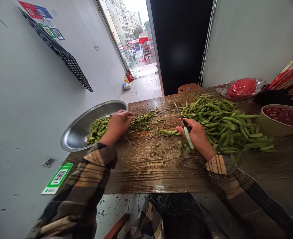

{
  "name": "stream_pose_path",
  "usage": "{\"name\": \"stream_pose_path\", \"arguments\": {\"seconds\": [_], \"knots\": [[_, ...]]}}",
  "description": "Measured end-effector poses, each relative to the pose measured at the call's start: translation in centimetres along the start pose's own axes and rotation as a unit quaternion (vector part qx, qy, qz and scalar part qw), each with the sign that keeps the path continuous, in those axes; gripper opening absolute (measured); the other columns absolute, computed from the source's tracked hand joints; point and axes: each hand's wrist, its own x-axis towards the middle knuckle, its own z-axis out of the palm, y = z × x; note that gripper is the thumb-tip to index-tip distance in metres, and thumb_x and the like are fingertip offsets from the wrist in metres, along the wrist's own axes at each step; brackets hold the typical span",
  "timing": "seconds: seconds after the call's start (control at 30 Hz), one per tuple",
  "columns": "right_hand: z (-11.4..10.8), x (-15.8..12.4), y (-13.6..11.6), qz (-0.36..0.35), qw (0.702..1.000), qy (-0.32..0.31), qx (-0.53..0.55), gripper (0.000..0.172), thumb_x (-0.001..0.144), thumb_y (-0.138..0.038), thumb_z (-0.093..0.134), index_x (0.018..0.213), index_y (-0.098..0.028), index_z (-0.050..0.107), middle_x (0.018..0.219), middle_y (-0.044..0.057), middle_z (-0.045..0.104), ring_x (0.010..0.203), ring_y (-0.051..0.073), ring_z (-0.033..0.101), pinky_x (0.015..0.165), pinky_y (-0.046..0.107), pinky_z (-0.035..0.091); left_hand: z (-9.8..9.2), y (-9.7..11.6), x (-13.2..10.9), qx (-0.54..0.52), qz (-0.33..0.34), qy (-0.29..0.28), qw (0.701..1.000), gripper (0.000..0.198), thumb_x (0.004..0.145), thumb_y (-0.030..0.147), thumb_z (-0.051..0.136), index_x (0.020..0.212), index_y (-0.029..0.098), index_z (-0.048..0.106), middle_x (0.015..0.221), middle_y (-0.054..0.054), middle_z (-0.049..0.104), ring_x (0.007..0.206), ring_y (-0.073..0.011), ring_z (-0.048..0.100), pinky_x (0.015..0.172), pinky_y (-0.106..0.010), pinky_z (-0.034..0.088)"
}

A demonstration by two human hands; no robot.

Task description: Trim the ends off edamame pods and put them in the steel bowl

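The right hand (198, 135) has its fingers clamped on a green-handled cutter (188, 138) — beside heaped bean pods (226, 122). The left hand (118, 125) bends its fingers at the metal bowl (73, 134) — whether they pinch anything, I cannot tell. More pods (98, 130) lie inside; scraps (145, 122) litter the table (141, 176).

Green-handled tool (189, 138) in right fingers (180, 129)

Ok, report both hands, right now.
Left hand: partly curled, near the metal bowl; cannot tell if it holds anything.
Right hand: closed on a green-handled bladed tool.
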Motion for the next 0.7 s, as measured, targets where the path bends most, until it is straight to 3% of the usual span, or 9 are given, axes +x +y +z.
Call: {"name": "stream_pose_path", "arguments": {"seconds": [0.17,0.3,0.43,0.57,0.63,0.7], "knots": [[-0.2,0.4,0.2,0.043,0.998,0.014,0.037,0.042,0.080,-0.046,0.064,0.109,-0.017,0.067,0.079,0.004,0.067,0.066,0.019,0.061,0.066,0.032,0.048,6.9,7.2,0.0,-0.081,0.102,-0.096,0.987,0.022,0.085,0.023,0.051,0.091,0.017,0.071,0.092,-0.008,0.066,0.082,-0.0177,0.061,0.079,-0.030,0.048],[0.0,0.5,0.1,0.044,0.998,0.016,0.041,0.040,0.079,-0.044,0.064,0.108,-0.016,0.068,0.080,0.004,0.067,0.067,0.019,0.061,0.066,0.031,0.048,10.2,9.7,-0.2,-0.066,0.131,-0.123,0.982,0.023,0.083,0.017,0.051,0.095,0.018,0.071,0.095,-0.009,0.065,0.089,-0.0196,0.061,0.084,-0.032,0.046],[0.0,0.4,-0.1,0.036,0.998,0.010,0.046,0.039,0.079,-0.042,0.064,0.108,-0.016,0.068,0.081,0.005,0.068,0.070,0.020,0.062,0.068,0.032,0.048,10.9,10.0,-0.6,-0.050,0.144,-0.145,0.978,0.016,0.079,0.015,0.055,0.080,0.019,0.071,0.083,-0.007,0.063,0.085,-0.0203,0.058,0.083,-0.034,0.043],[-0.1,0.4,-0.3,0.028,0.998,0.004,0.052,0.038,0.080,-0.041,0.064,0.108,-0.017,0.067,0.082,0.005,0.069,0.073,0.020,0.063,0.070,0.032,0.049,10.2,9.5,-1.9,-0.189,0.080,-0.142,0.968,0.007,0.075,0.015,0.058,0.072,0.018,0.064,0.074,-0.003,0.059,0.072,-0.0157,0.052,0.069,-0.028,0.040],[-0.1,0.4,-0.4,0.018,0.999,0.001,0.045,0.035,0.080,-0.042,0.064,0.105,-0.018,0.067,0.083,0.005,0.069,0.076,0.021,0.064,0.073,0.033,0.049,9.8,9.4,-2.6,-0.326,0.008,-0.140,0.935,0.005,0.075,0.020,0.061,0.072,0.016,0.061,0.070,-0.001,0.057,0.065,-0.0127,0.049,0.062,-0.025,0.037],[0.0,0.4,-0.3,0.007,0.999,-0.011,0.031,0.033,0.080,-0.042,0.063,0.103,-0.019,0.068,0.083,0.005,0.069,0.078,0.022,0.064,0.075,0.035,0.049,9.3,9.5,-3.2,-0.460,-0.069,-0.140,0.874,0.013,0.074,0.027,0.064,0.074,0.015,0.058,0.067,0.000,0.056,0.059,-0.0098,0.045,0.056,-0.022,0.033]]}}
